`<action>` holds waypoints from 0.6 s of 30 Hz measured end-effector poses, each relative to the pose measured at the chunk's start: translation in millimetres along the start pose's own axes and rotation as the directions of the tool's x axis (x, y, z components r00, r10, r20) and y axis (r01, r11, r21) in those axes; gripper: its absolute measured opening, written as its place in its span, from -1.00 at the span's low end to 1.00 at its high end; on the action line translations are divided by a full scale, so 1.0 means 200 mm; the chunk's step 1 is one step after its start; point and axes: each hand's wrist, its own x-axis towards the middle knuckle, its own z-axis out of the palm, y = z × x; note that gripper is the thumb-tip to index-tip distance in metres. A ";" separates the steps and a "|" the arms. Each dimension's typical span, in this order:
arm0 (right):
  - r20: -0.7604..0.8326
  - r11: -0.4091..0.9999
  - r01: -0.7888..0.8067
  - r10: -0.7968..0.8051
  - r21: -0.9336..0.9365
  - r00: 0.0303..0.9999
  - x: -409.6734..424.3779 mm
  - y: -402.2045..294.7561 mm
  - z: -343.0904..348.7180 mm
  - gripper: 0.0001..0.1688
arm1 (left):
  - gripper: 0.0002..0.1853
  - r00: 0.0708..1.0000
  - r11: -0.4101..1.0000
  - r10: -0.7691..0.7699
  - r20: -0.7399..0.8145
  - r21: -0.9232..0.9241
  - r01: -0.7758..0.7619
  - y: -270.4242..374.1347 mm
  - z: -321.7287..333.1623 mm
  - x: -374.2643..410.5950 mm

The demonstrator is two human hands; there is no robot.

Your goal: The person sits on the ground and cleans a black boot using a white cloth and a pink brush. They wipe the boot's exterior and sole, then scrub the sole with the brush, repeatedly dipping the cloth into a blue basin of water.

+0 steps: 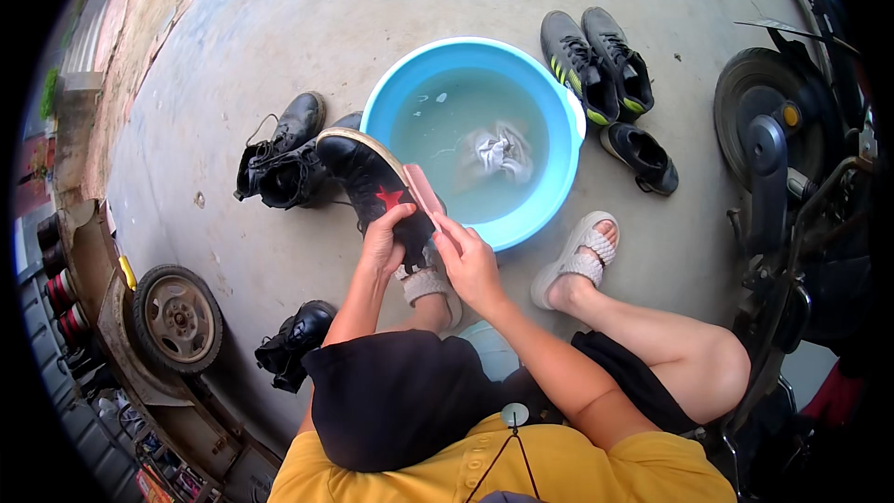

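Observation:
My left hand (385, 237) grips a black high-top shoe (363, 175) with a red star on its side and a pale sole edge. In my right hand (466, 260) is a pink brush (423, 190), held by its handle, its head against the edge of the sole. Bristles cannot be made out. Shoe and brush are over the near left rim of a blue plastic basin (541, 213). Cloudy water fills part of the basin, and a whitish wet cloth (501, 152) lies in it.
Black boots (300, 122) stand left of the basin, another black shoe (307, 328) nearer me. Grey sneakers (569, 42) and a small black shoe (639, 154) are on the right. A loose wheel (178, 318) leans at the left; a motorbike wheel (761, 105) stands far right.

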 end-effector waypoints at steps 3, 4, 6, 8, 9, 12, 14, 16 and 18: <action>0.038 0.998 -0.016 0.013 0.061 0.999 0.21 0.07 0.04 -0.58 | -0.85 0.998 0.999 -0.027 0.062 0.019 0.026 -0.03 -0.07 0.04; 0.098 0.993 -0.095 0.088 0.066 0.991 0.31 0.07 0.03 -0.58 | -0.85 0.996 0.999 -0.023 0.083 -0.028 0.025 -0.03 -0.05 0.03; 0.155 0.982 -0.189 0.184 0.018 0.971 0.40 0.04 0.04 -0.58 | -0.86 0.997 0.994 -0.002 0.083 -0.108 0.011 -0.04 -0.03 0.04; 0.028 0.988 -0.132 0.135 -0.077 0.990 0.30 0.01 0.03 -0.59 | -0.86 0.996 0.986 0.012 0.088 -0.165 0.003 -0.07 -0.07 0.08; -0.029 0.985 -0.112 0.109 -0.134 0.994 0.22 -0.01 0.02 -0.59 | -0.86 0.996 0.985 0.004 0.091 -0.173 0.012 -0.07 -0.06 0.07; -0.016 0.981 -0.192 0.192 -0.014 0.981 0.04 0.03 -0.10 -0.58 | -0.86 0.995 0.985 -0.013 0.100 -0.169 0.030 -0.06 -0.03 0.05; 0.033 0.971 -0.236 0.235 0.037 0.972 -0.04 0.04 -0.10 -0.58 | -0.87 0.995 0.988 -0.025 0.099 -0.148 0.040 -0.08 -0.09 0.08; -0.016 0.991 -0.131 0.131 -0.028 0.991 -0.01 0.04 -0.05 -0.58 | -0.88 0.995 0.999 -0.028 0.095 -0.012 0.029 -0.10 -0.09 0.07; -0.059 0.991 -0.086 0.080 -0.107 0.995 0.09 0.05 -0.01 -0.59 | -0.88 0.996 0.995 -0.055 0.077 0.092 0.048 -0.09 -0.03 0.04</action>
